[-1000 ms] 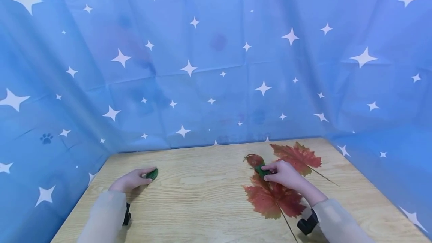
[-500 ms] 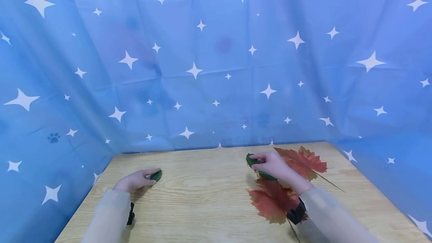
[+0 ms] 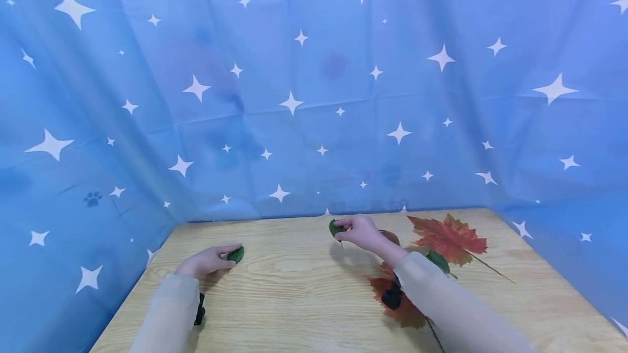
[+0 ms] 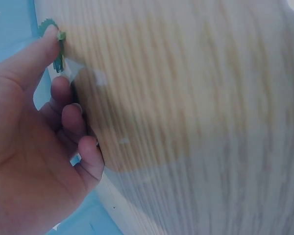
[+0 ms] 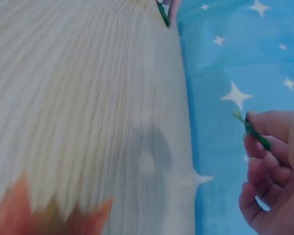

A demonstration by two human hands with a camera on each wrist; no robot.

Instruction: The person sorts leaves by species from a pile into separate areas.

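My left hand (image 3: pixel 203 262) pinches a small green leaf (image 3: pixel 236 255) between thumb and fingers, low over the left side of the table. In the left wrist view the serrated edge of that leaf (image 4: pixel 59 63) shows at the thumb tip. My right hand (image 3: pixel 363 233) holds another green leaf (image 3: pixel 334 228) by thumb and fingertips near the table's back edge, its shadow falling on the wood below. Seen edge-on in the right wrist view, this leaf (image 5: pixel 258 137) has a short pale stem pointing up and left.
A red maple leaf (image 3: pixel 447 237) with a long stem lies at the back right. Another maple leaf (image 3: pixel 404 314) is partly covered by my right forearm, near a brownish-red leaf (image 3: pixel 391 236) and a green leaf (image 3: pixel 438 261). A blue starry curtain (image 3: pixel 314 140) stands behind the wooden table (image 3: pixel 284 304).
My right hand has lifted a green leaf away from the pile over the maple leaves and carried it left. My left hand keeps its pinch; the head view has shifted slightly.
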